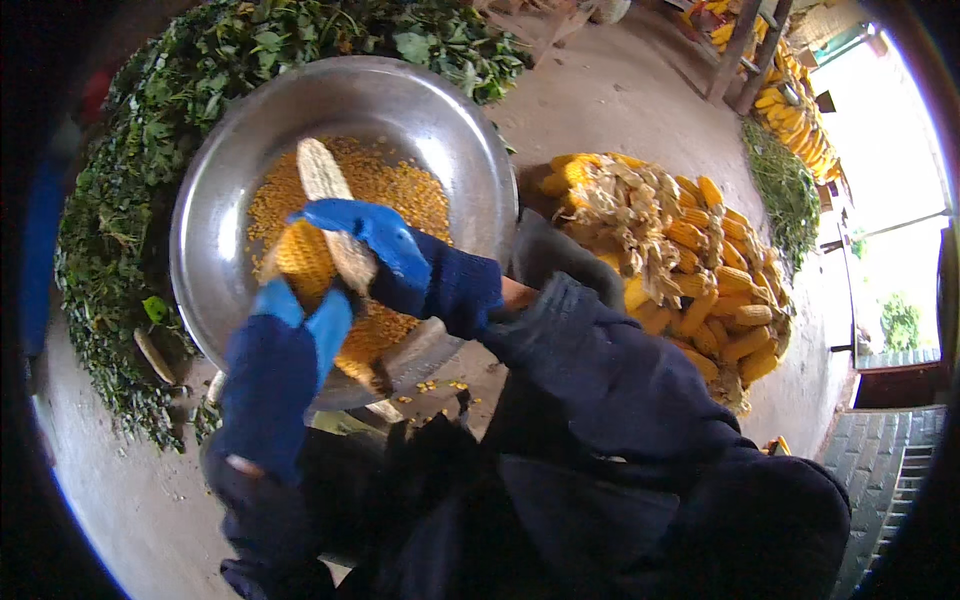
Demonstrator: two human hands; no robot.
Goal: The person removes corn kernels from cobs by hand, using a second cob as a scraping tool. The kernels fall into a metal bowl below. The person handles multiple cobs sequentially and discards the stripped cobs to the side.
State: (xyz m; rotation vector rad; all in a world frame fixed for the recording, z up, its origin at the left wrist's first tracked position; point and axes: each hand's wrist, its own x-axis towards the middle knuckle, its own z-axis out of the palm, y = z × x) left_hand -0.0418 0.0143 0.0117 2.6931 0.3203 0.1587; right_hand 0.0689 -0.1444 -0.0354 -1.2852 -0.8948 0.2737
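My right hand (375,232), in a blue-coated glove with a navy cuff, is closed around a bare corncob (322,169) that sticks out beyond the fingers. Against the cob's side lies an ear of yellow corn (306,259), held in my left hand (277,301), which wears a similar glove. Motion blurs the left hand, and the fingers under the ear are hidden. Both hands are over a wide stainless steel basin (465,120). Loose yellow kernels (412,187) cover part of its bottom.
Leafy green cuttings (135,210) heap around the basin's far and left sides. A bare cob (154,358) lies at their edge. To the right is a pile of corn ears (720,277) with dry husks. Scattered kernels (435,385) lie on the floor near the basin. More corn (795,120) is stacked farther off.
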